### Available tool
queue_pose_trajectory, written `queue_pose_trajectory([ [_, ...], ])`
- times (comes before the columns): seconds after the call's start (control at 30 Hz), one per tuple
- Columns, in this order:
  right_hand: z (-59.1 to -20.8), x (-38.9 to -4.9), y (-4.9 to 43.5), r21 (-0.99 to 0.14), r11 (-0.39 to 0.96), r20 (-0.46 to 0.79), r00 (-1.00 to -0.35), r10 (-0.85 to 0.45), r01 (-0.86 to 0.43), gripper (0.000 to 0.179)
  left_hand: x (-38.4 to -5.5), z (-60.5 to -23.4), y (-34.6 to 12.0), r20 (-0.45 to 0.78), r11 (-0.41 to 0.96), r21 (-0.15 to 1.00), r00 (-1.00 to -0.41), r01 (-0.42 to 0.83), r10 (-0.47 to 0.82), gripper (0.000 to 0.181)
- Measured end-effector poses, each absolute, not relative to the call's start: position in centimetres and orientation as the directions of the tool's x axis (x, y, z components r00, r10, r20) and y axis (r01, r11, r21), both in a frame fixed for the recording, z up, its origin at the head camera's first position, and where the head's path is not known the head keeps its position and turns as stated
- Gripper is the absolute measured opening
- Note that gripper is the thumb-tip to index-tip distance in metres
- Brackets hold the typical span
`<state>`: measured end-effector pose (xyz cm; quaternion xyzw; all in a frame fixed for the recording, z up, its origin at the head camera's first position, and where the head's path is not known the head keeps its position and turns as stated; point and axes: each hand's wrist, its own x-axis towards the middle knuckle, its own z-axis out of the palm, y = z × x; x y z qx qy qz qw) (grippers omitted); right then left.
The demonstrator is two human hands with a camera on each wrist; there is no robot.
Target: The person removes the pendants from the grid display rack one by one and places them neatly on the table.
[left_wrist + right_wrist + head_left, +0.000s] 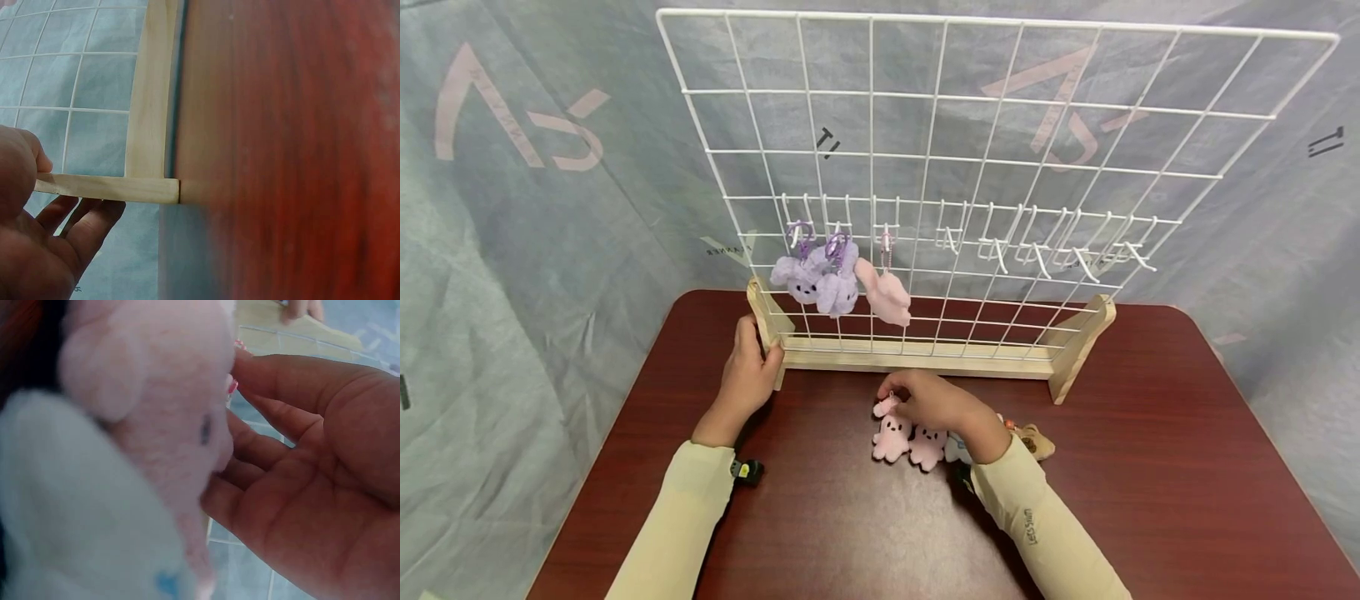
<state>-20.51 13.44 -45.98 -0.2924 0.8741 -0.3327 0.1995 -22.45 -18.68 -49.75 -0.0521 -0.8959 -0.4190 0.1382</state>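
The red-brown tabletop [820, 533] carried a white wire rack [927, 157] along its far edge. Toward the far left corner, the left hand [751, 372] held the rack's wooden end [772, 312]. Between the side edges, the right hand's [936, 406] grip pinched the top of the left pink plush [892, 439], which lay beside the right pink plush [927, 447]. Hooks [949, 239] studded the rack.

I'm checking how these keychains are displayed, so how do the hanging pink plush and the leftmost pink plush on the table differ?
The hanging plush dangles from the white rack; the leftmost plush lies on the table. The hanging plush shows no face, while the leftmost plush shows its face. The right hand is at the leftmost plush's top; neither hand touches the hanging plush. Both are pink.
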Motion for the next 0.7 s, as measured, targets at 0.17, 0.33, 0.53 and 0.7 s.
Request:
queue_pose_trajectory([
  [0.17, -46.1, -20.7, 13.3, -0.660, 0.665, -0.184, -0.782, -0.595, -0.351, 0.021, -22.4, -49.6, -18.7, 0.284, 0.641, 0.740, -0.959, 0.204, -0.023, 0.049],
  [0.33, -46.0, -20.7, 13.4, -0.667, 0.678, -0.188, -0.811, -0.554, -0.308, 0.021, -22.4, -49.6, -18.7, 0.285, 0.644, 0.738, -0.958, 0.204, -0.023, 0.049],
  [0.53, -45.5, -20.7, 13.5, -0.746, 0.606, -0.073, -0.871, -0.486, -0.275, 0.040, -22.4, -49.7, -18.8, 0.284, 0.649, 0.734, -0.958, 0.202, -0.023, 0.049],
  [0.7, -44.4, -20.8, 13.4, -0.854, 0.466, 0.030, -0.915, -0.403, -0.233, 0.054, -22.5, -49.8, -18.8, 0.283, 0.648, 0.735, -0.959, 0.197, -0.029, 0.049],
])
